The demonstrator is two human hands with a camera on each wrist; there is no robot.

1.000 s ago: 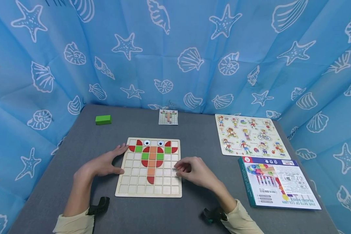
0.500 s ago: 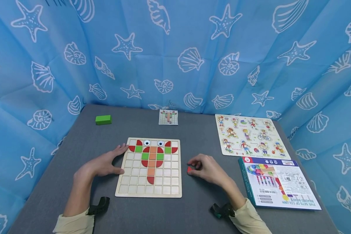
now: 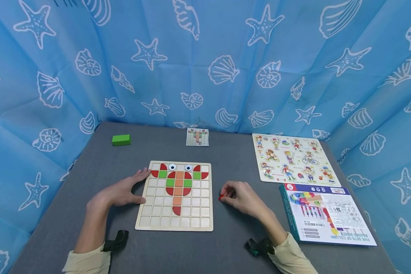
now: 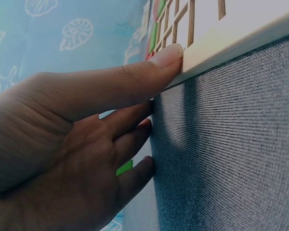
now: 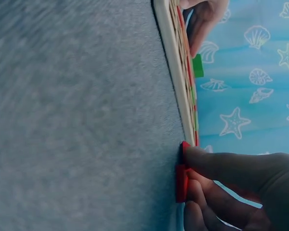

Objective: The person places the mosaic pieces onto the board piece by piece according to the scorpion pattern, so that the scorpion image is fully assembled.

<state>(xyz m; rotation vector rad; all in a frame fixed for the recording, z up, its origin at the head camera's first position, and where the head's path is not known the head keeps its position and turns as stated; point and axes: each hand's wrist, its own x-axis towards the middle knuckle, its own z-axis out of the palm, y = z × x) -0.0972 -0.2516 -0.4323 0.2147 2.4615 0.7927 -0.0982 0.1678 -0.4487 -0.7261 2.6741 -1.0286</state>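
A square wooden grid board (image 3: 157, 211) lies on the grey table, with red, green and orange tiles and two eye tiles forming a figure in its cells. My left hand (image 3: 121, 190) rests at the board's left edge, fingers spread. Its thumb (image 4: 168, 55) touches the rim in the left wrist view. Right of the board, my right hand (image 3: 241, 198) is low over the table and pinches a small red tile (image 3: 220, 197) between thumb and fingers. In the right wrist view two red pieces show at the fingertips, one red block (image 5: 181, 183) just below the thumb.
A small pattern card (image 3: 197, 137) lies behind the board, and a green block (image 3: 121, 140) is at the back left. At the right are a picture puzzle board (image 3: 281, 156) and a flat boxed toy (image 3: 328, 217). A blue curtain (image 3: 205, 76) hangs behind the table.
My right hand has moved right, from the board's right edge onto the table beside it. A red tile has come into view at its fingertips and has since tilted. My left hand stays put.
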